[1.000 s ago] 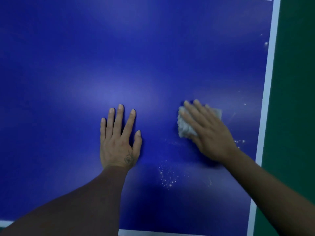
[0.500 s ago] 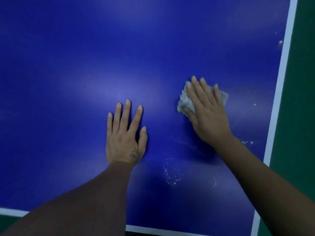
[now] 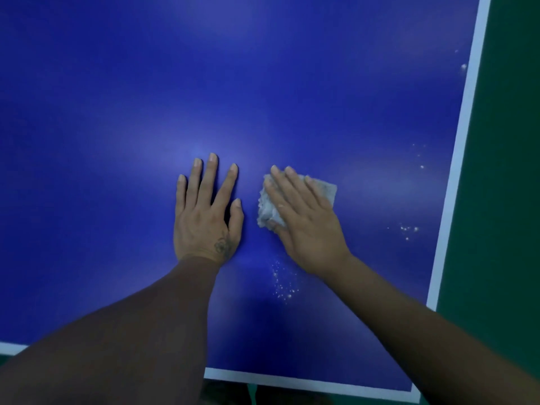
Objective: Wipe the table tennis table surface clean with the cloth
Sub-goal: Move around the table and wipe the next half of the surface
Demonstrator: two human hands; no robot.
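Note:
The blue table tennis table (image 3: 117, 97) fills the view, with a white line along its near and right edges. My right hand (image 3: 306, 223) lies flat with straight fingers on a crumpled grey-white cloth (image 3: 325, 190), pressing it onto the surface right of centre. My left hand (image 3: 206, 211) rests flat on the bare blue top just left of the cloth, fingers spread. White specks of dust (image 3: 285, 287) lie below the cloth between my forearms, and more specks (image 3: 409, 229) sit near the right edge.
The white border line (image 3: 458, 159) marks the table's right edge, with green floor (image 3: 502, 171) beyond it. The near edge line (image 3: 292, 381) runs below my arms. A few more specks (image 3: 463, 67) lie at the upper right.
My right hand has slid the cloth left, closer to my left hand. The left hand has stayed planted on the table.

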